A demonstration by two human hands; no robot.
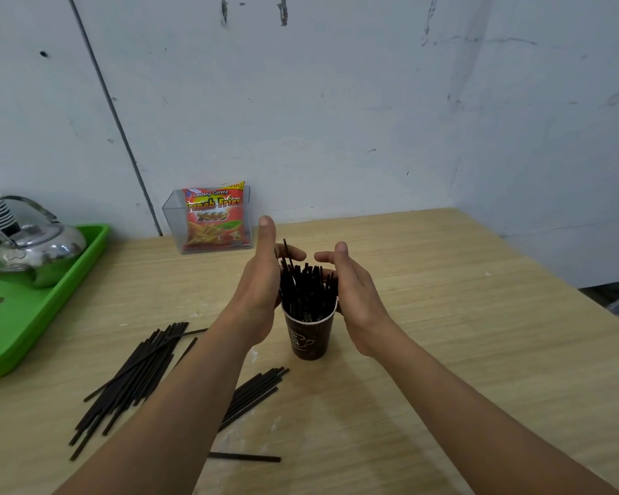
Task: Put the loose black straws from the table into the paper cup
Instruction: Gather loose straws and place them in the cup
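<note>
A dark brown paper cup [310, 337] stands upright at the table's middle, filled with a bunch of black straws [306, 291] sticking up out of its rim. My left hand [261, 280] and my right hand [354, 287] cup the bunch from either side, fingers fairly straight, palms facing each other. Whether the palms touch the straws is unclear. Loose black straws lie on the table: a big pile [133, 373] at the left, a smaller group [254, 394] under my left forearm, and a single straw [245, 458] near the front.
A green tray [51, 309] holding a shiny metal kettle [33, 248] sits at the left edge. A clear plastic box [172, 216] with a French fries snack packet [213, 216] stands against the back wall. The wooden table [461, 316] ends at the right.
</note>
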